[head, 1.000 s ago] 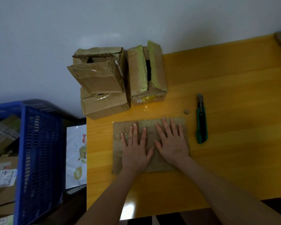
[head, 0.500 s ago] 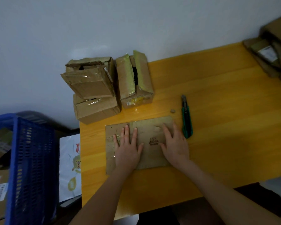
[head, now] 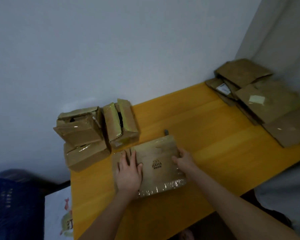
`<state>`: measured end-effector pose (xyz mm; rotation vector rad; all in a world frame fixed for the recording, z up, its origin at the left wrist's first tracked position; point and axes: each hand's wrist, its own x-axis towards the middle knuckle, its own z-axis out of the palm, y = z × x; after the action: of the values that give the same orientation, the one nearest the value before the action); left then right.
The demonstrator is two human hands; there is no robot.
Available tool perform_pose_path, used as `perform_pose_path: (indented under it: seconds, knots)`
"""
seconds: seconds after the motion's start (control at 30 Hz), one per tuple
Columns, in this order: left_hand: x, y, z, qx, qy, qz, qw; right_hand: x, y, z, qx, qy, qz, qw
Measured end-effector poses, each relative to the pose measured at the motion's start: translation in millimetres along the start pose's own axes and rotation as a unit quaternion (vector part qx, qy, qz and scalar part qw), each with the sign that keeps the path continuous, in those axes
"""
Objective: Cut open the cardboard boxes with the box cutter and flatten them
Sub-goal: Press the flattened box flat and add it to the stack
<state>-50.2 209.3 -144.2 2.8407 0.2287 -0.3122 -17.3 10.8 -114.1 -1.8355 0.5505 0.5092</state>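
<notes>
A flattened cardboard box (head: 156,165) lies on the yellow table (head: 215,135) in the lower middle of the frame, its near edge shiny with clear tape and dark printed lettering near its centre. The person's left hand (head: 129,172) rests palm down on the left part of this cardboard, fingers spread flat and closed around nothing. The right hand (head: 184,160) sits at the cardboard's right edge, thumb lying on top and fingers curled over the side, gripping that edge; the fingertips are hidden beneath it.

Just above the cardboard's upper right corner, only the dark tip of the box cutter (head: 166,131) pokes out; the rest of the tool is covered by the cardboard.

To the upper left of the flattened piece, three unflattened boxes crowd the table's left rear corner against the pale wall (head: 111,49). One taped box (head: 87,155) lies at the bottom with a second opened box (head: 80,127) tilted on top of it. Just beside them on the right stands a box with yellowish tape (head: 121,122), its top flaps parted.

At the right of the frame, a pile of flattened cardboard (head: 260,103) spreads over the table's far right end. A blue plastic crate (head: 14,205) sits at lower left, off the table.
</notes>
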Motion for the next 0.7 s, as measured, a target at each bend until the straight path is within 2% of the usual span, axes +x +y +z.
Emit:
perform_pose_path:
  seconds: [0.17, 0.27, 0.33, 0.5, 0.57, 0.63, 0.7]
  knots:
    - [35, 89, -33, -0.088, 0.062, 0.035, 0.994, 13, -44, -88, 0.009, 0.107, -0.076, 0.991]
    - [60, 140, -42, -0.161, 0.075, -0.022, 0.984, 31, -50, -143, 0.003, 0.145, -0.093, 0.985]
    - [78, 170, -40, -0.215, 0.046, -0.072, 0.973, 48, -50, -184, 0.006, 0.15, -0.09, 0.985]
    - [112, 260, -23, -0.403, -0.05, -0.161, 0.899, 108, -46, -289, -0.008, 0.166, -0.094, 0.982]
    - [117, 298, -15, -0.478, -0.079, -0.202, 0.851, 129, -47, -332, -0.023, 0.164, -0.098, 0.981]
    - [123, 336, -13, -0.546, -0.097, -0.212, 0.805, 148, -53, -375, -0.045, 0.171, -0.1, 0.979]
    - [134, 371, -17, -0.59, -0.09, -0.21, 0.774, 167, -68, -414, -0.058, 0.184, -0.112, 0.975]
